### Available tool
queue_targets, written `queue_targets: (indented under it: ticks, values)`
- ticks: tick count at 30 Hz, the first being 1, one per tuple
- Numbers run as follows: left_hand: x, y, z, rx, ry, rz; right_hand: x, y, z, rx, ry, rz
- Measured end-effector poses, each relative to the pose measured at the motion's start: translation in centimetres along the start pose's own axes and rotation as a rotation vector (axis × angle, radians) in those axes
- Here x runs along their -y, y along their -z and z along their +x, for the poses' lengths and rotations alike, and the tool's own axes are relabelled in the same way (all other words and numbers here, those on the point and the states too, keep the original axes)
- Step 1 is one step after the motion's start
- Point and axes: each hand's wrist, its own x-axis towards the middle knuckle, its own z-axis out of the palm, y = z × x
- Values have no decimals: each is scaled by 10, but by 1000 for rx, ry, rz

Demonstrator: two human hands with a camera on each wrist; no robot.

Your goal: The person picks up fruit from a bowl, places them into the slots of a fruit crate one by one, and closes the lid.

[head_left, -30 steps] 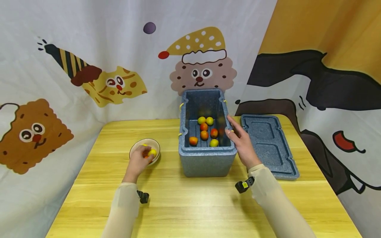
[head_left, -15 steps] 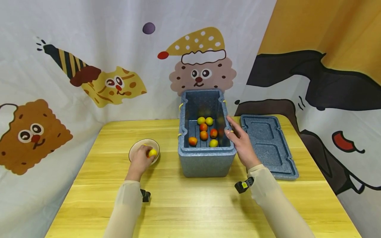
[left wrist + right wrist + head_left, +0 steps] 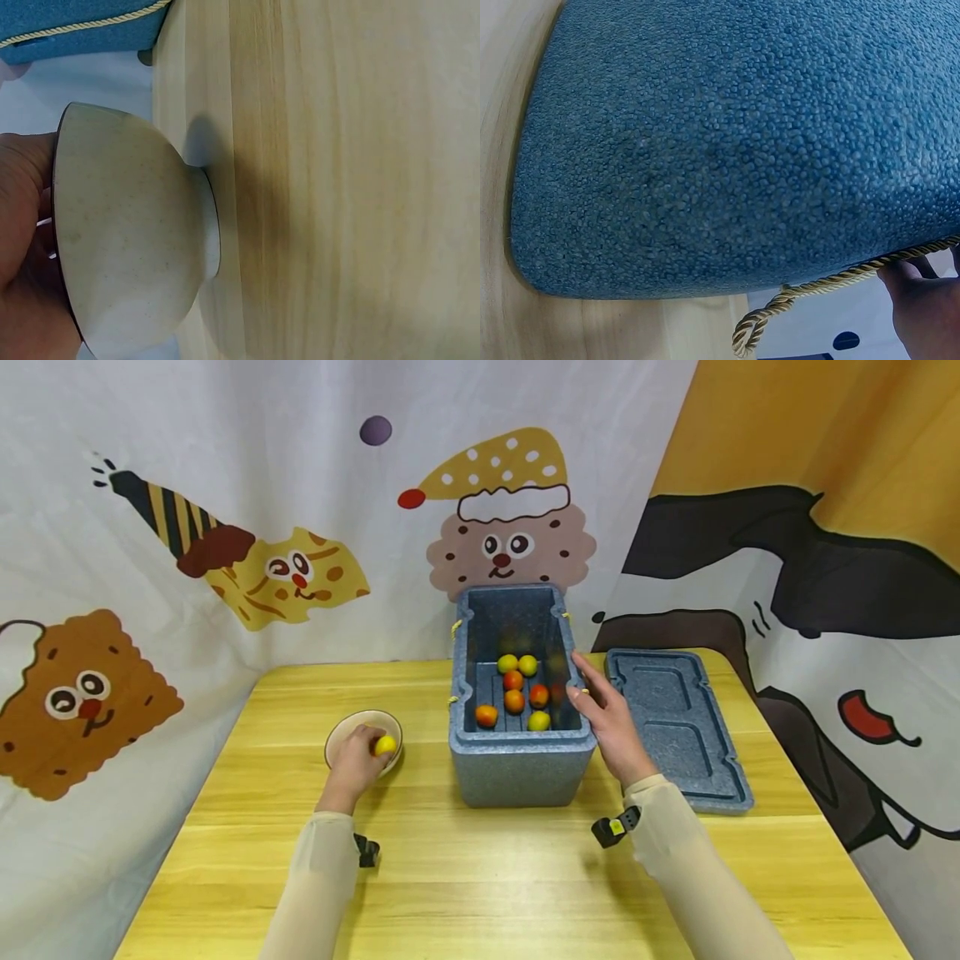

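Note:
My left hand [image 3: 356,765] reaches down into a small cream bowl [image 3: 335,728] with a dark rim. A small round yellow fruit [image 3: 386,744] shows at its fingertips, with a bit of orange beside it; whether the fingers pinch the fruit I cannot tell. In the left wrist view the bowl [image 3: 127,225] stands on the table and hides the fingertips. My right hand [image 3: 617,727] rests on the right rim of a blue-grey foam box [image 3: 521,777], thumb and forefinger spread. Several fruits, red-orange ones [image 3: 514,701] and yellow-green ones [image 3: 538,721], lie on its floor.
A matching foam lid [image 3: 678,735] lies on the table [image 3: 480,877] right of the box. A twisted yellow cord [image 3: 832,283] runs along the box's side. Behind the table hangs a curtain [image 3: 300,443] printed with cartoon figures.
My left hand has shifted slightly right and deeper into the bowl, and less of the orange fruit beside the yellow one shows. The right hand and the box stay still.

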Motion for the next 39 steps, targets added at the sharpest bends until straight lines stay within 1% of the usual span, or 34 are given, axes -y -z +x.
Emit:
queue_targets:
  ticks: [5,7,10,13,14,20,22,25,28,32,35,39]
  values:
    - [2,-2,0,-16,-8,-22,0,1,0,0,-3,-8]
    - [2,-3,-1,-38,-17,-33,1,1,0,6,-3,-10]
    - [2,-5,-1,-70,-51,-59,2,2,1,4,4,-17]
    - [2,-6,-2,-113,-76,-100,3,3,2,2,12,-20]
    - [2,-5,-3,-128,-77,-128,3,3,2,1,14,-23]
    - [1,3,-5,-220,5,-326,2,1,1,0,3,-21]
    - [-1,7,-6,-246,22,-351,2,1,1,-4,0,-16]
    - [-9,16,-7,-259,20,-370,1,0,1,-6,-3,-15]
    - [-22,27,-6,-264,7,-381,1,1,1,-5,2,-17]
    - [-37,40,-1,-281,8,-403,0,1,2,0,8,-17]
    - [-45,48,5,-295,15,-408,1,1,1,4,3,-12]
    - [-54,57,11,-297,20,-426,1,0,0,5,-8,-15]
